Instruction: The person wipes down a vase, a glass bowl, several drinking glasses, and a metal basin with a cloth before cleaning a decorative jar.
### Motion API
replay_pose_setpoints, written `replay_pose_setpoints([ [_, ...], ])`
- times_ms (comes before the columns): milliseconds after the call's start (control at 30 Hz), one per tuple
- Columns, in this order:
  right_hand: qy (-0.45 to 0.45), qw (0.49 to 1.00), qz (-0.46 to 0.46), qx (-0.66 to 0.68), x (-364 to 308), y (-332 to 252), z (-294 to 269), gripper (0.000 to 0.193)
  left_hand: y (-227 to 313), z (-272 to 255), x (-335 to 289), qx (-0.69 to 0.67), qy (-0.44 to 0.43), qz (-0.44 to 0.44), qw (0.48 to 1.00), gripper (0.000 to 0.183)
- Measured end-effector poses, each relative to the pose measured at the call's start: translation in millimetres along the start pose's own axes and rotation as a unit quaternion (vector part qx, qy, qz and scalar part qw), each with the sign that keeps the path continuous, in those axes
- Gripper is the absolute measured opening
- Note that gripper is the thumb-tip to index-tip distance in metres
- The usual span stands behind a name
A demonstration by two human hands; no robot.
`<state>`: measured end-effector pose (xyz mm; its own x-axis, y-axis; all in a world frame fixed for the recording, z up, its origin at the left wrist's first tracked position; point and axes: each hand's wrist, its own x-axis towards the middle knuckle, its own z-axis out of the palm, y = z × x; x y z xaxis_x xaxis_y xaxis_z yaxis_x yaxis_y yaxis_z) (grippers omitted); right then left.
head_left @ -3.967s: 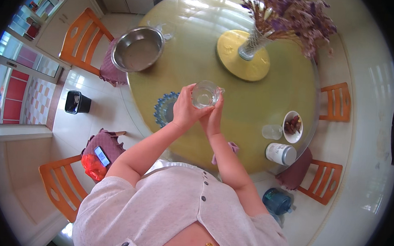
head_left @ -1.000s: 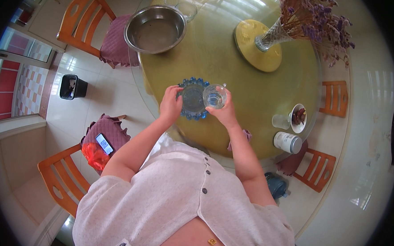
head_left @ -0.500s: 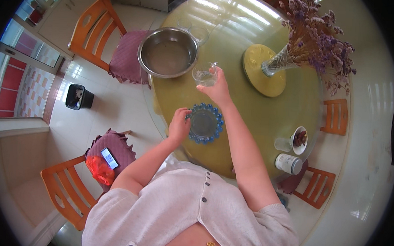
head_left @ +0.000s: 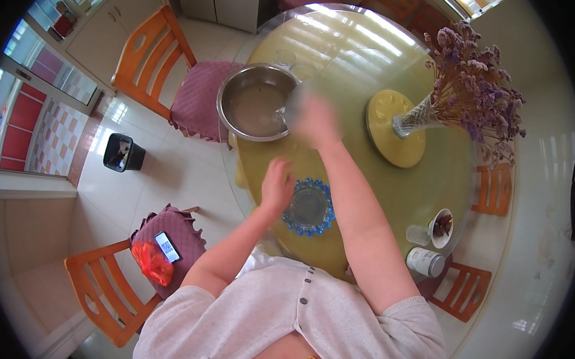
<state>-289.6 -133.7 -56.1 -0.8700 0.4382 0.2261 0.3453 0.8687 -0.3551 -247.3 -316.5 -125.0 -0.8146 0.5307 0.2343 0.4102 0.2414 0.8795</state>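
Note:
My right hand (head_left: 320,121), smeared by motion, grips a clear glass (head_left: 295,106) that is tipped at the right rim of a wide steel basin (head_left: 221,108). A glint of what looks like water shows at the glass's mouth, over the basin. Cloudy liquid lies inside the basin. Nearer to me, a glass dish (head_left: 310,208) edged with blue beads rests on the round table (head_left: 358,190). My left hand (head_left: 278,187) hovers by the dish's upper left edge, holding nothing, its fingers loosely bent and a little apart.
Two clear glasses (head_left: 303,70) stand behind the basin. To the right, a vase (head_left: 413,121) of dried purple flowers stands on a yellow round stand (head_left: 390,146). A tumbler (head_left: 417,235), white bowl (head_left: 445,241) and lidded jar (head_left: 425,262) sit near the right edge. Chairs surround the table.
My right hand has brought the glass to the basin's rim and tipped it. My left hand has come off the beaded dish's edge. The whole view has shifted slightly.

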Motion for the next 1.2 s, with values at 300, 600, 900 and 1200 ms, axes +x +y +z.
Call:
replay_pose_setpoints([
  [300, 0.076, 0.981, -0.128, -0.127, 14, -31, 6, 0.01, -10, -19, 72, 0.115, 0.01, -0.008, 0.993, 0.052],
  [600, -0.001, 0.976, -0.112, -0.186, 24, -17, 7, 0.016, -8, -7, 76, 0.229, -0.072, 0.005, 0.971, 0.036],
  [900, 0.212, 0.959, 0.106, 0.158, -53, 68, 6, 0.071, -7, 2, 71, 0.342, -0.094, 0.059, 0.933, 0.031],
  [1200, 0.432, 0.796, 0.334, 0.261, -126, 232, 3, 0.08, -5, 25, 82, 0.38, -0.117, 0.086, 0.914, 0.028],
])
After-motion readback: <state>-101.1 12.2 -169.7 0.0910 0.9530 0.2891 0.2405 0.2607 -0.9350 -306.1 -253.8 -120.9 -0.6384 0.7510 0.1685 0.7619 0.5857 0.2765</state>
